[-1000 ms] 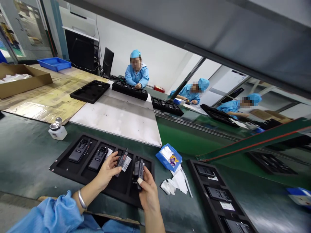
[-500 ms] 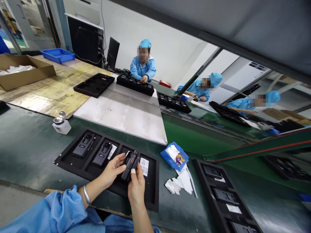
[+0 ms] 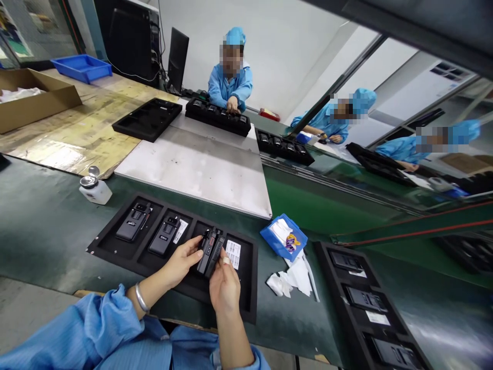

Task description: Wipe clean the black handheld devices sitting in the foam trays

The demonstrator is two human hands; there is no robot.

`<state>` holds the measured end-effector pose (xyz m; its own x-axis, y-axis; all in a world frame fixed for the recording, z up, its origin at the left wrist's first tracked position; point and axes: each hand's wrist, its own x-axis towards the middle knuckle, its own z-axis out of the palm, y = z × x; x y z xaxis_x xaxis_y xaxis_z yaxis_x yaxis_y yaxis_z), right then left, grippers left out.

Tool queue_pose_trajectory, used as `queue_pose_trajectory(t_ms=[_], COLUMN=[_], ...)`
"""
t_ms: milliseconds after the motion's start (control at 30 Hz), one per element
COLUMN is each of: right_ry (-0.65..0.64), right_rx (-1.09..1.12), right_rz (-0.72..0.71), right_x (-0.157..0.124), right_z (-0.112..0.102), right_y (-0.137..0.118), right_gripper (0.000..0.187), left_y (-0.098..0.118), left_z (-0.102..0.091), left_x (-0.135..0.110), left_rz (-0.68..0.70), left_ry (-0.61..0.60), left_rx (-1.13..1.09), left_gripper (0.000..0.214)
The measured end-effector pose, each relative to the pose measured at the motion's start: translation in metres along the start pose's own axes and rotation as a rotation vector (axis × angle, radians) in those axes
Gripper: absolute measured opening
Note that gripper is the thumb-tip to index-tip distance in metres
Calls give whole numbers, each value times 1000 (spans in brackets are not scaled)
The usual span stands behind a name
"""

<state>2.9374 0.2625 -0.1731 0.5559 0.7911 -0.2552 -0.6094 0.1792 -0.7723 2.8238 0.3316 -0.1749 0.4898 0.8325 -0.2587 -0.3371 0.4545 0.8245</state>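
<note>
Both hands are over a black foam tray [image 3: 250,288] and grip a black handheld radio [image 3: 210,252], turned so that its buttoned side faces up. My left hand [image 3: 183,263] pinches it from the left, thumb on top. My right hand [image 3: 225,282] closes on its right side; a pale wrap covers one finger. Part of the radio is hidden by the fingers. Two similar radios lie face up in the tray's left pockets, one at the far left [image 3: 133,223] and one in the middle [image 3: 164,236]. A white label sheet [image 3: 233,253] lies in the right pocket.
A blue bin [image 3: 284,236] with scraps and torn white paper [image 3: 296,275] sits to the right, before another radio tray [image 3: 356,303]. A pump bottle [image 3: 95,189] stands at left. Beyond a white board [image 3: 200,169], several co-workers in blue handle trays.
The camera view has shifted slightly. Both hands still hold the radio above the tray, and it has turned a little between the fingers.
</note>
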Motion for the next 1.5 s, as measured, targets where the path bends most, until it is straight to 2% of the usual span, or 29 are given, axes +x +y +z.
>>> queue_pose_trajectory(t_ms=[133,367,667,867,1100,1333,1500], right_ry=[-43,-107,-235,-348,-342,-329,-326], right_rx=[14,-86,-196,-228,-460,-625,-644], right_rz=[38,94,-6,-196,-257,-358,-354], right_x=[-1,-1,-3,-7,-30,-44,-42], right_z=[0,-10,-7,-13,-31,-36,-36], right_y=[-5,-10,-13,-12,-4,-6,-5], right_gripper=[35,49,64,82,72,67,70], left_y=[3,6,14,28,36,34,32], left_z=[-1,-3,-1,-2,-4,-4,-3], left_x=[-2,-4,0,-4,-35,-49,-52], left_rz=[-18,-42,-17,133,327,395,413], left_ry=[-22,-41,-86,-233,-315,-343,-326], left_rx=[-23,-69,-14,221,677,729,739], left_gripper=[70,65,68,83,77,77,76])
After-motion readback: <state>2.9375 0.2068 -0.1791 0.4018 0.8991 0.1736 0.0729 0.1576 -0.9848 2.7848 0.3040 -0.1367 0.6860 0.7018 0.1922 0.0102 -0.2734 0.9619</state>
